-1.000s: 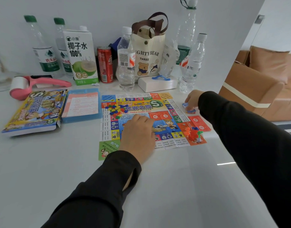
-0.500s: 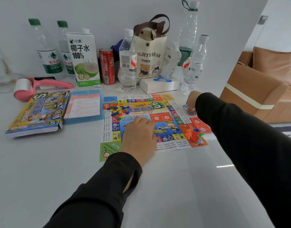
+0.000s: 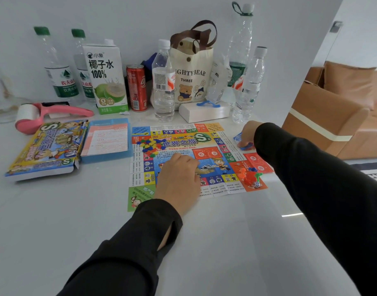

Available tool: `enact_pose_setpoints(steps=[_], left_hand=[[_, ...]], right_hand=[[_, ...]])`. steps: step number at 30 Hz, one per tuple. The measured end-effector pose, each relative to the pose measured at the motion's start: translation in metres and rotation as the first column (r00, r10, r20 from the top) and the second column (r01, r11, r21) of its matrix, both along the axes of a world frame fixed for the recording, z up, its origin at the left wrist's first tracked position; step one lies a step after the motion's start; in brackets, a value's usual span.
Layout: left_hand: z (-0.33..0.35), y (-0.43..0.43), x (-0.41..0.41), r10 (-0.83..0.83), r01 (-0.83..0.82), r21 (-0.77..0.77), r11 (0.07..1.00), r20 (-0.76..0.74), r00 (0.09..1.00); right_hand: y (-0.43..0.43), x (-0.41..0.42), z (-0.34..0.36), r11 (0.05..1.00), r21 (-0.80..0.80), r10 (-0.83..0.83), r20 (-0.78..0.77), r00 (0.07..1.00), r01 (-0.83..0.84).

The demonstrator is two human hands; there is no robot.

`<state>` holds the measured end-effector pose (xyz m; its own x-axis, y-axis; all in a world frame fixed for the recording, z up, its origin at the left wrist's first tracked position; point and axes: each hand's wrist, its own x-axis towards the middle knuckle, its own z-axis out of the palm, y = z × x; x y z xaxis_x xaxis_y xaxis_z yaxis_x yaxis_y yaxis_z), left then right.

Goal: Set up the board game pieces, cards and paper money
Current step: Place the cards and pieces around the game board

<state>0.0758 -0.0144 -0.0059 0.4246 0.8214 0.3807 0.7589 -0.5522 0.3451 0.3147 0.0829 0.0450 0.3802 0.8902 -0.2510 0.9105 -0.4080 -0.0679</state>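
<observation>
Grip of right hand (image 3: 248, 133) still on blue cards (image 3: 238, 138); left hand (image 3: 179, 178) still atop board (image 3: 206, 140), grip unclear.

1. A white table (image 3: 55, 231) stands against a white wall.
2. Two green-capped water bottles (image 3: 59, 67) stand at the back left.
3. A coconut water carton (image 3: 105, 77) stands just beside them, and a red soda can (image 3: 136, 88) is next on its right.
4. A clear white-capped bottle (image 3: 163, 82) stands in front of a canvas tote bag (image 3: 191, 75) printed with bears.
5. A white box (image 3: 204, 113) lies before the bag with a blue plastic piece (image 3: 207, 104) on top.
6. A tall bottle (image 3: 241, 45) and a shorter bottle (image 3: 250, 86) stand to the right of the bag.
7. A pink lint roller (image 3: 53, 113) lies at the left.
8. A tan sofa (image 3: 332, 116) sits beyond the table's right edge.
</observation>
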Motion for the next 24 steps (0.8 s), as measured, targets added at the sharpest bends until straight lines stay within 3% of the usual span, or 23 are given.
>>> enact_pose_setpoints(steps=[4, 8, 11, 13, 18, 19, 23, 24], left_hand=[[-0.002, 0.001, 0.0, -0.005, 0.005, 0.0, 1.0, 0.005, 1.0], [-0.003, 0.001, 0.001, -0.014, 0.014, -0.007, 1.0, 0.005, 1.0], [-0.002, 0.0, 0.001, -0.017, 0.017, -0.006, 1.0, 0.024, 1.0], [0.0, -0.002, 0.001, -0.013, 0.012, 0.002, 1.0, 0.04, 0.999], [0.002, -0.01, -0.003, 0.046, -0.043, -0.022, 0.999, 0.155, 0.987], [0.003, -0.012, -0.006, 0.082, -0.075, -0.042, 0.996, 0.197, 0.977], [0.013, -0.016, -0.02, 0.228, -0.165, -0.177, 0.97, 0.44, 0.869], [0.014, -0.018, -0.026, 0.247, -0.169, -0.201, 0.965, 0.478, 0.843]], right_hand=[[-0.002, 0.005, 0.002, 0.997, 0.034, -0.061, -0.071, 0.996, 0.063], [-0.007, 0.007, 0.009, 0.977, 0.171, -0.099, -0.181, 0.978, 0.131], [-0.01, 0.004, 0.016, 0.94, 0.243, -0.092, -0.497, 0.863, 0.241], [-0.017, -0.01, 0.022, 0.918, 0.281, -0.045, -0.625, 0.779, 0.279], [-0.045, -0.079, 0.044, 0.919, 0.344, 0.088, -0.658, 0.748, 0.194], [-0.053, -0.091, 0.047, 0.917, 0.337, 0.098, -0.708, 0.699, 0.212], [-0.087, -0.129, 0.045, 0.898, 0.256, 0.155, -0.945, 0.288, 0.358], [-0.094, -0.136, 0.04, 0.894, 0.251, 0.168, -0.956, 0.241, 0.371]])
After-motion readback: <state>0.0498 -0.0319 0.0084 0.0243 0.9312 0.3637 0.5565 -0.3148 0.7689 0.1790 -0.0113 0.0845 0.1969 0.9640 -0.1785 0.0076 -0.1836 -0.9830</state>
